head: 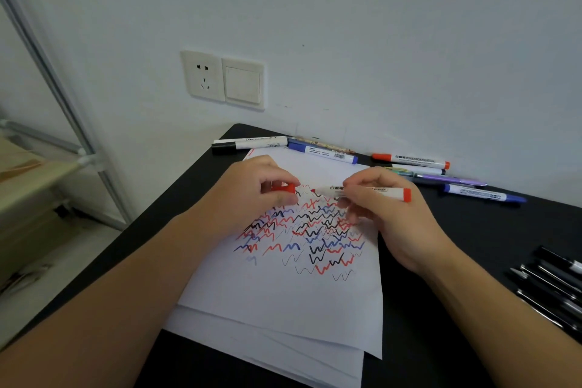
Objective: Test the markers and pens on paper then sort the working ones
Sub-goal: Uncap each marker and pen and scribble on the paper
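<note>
Over the scribbled paper (283,293), my right hand (390,214) pinches the uncapped red marker (368,192) (tip pointing left), while my left hand (252,192) grips its red cap (283,188) just beside that tip, not touching.

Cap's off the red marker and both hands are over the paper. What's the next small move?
Probably lower the red marker in the right hand to a bare patch of paper and scribble: its tip is bare and above the sheet, while the left hand holds the cap.
</note>
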